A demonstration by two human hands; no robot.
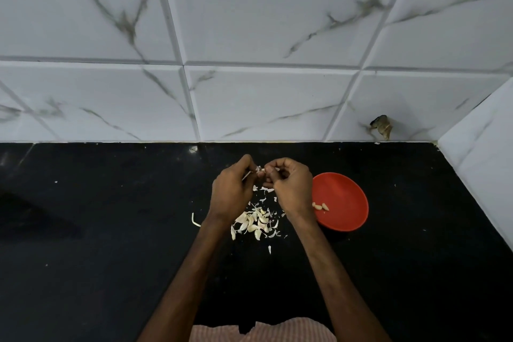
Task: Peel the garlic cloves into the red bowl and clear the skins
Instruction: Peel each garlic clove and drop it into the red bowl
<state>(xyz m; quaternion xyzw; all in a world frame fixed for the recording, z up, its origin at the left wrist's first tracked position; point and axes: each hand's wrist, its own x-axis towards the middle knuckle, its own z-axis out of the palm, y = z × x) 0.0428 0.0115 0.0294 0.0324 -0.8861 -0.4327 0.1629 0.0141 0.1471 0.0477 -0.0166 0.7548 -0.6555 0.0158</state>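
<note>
Head: papery skins [267,189], rnd red bowl [344,191]

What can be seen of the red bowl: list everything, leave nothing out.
The red bowl is round, shallow and smooth, plastic by its look. It stands upright on the black countertop, right of the pile of skins. A few peeled garlic cloves lie inside near its left edge. The right hand and wrist hide its left rim; contact cannot be told.
</note>
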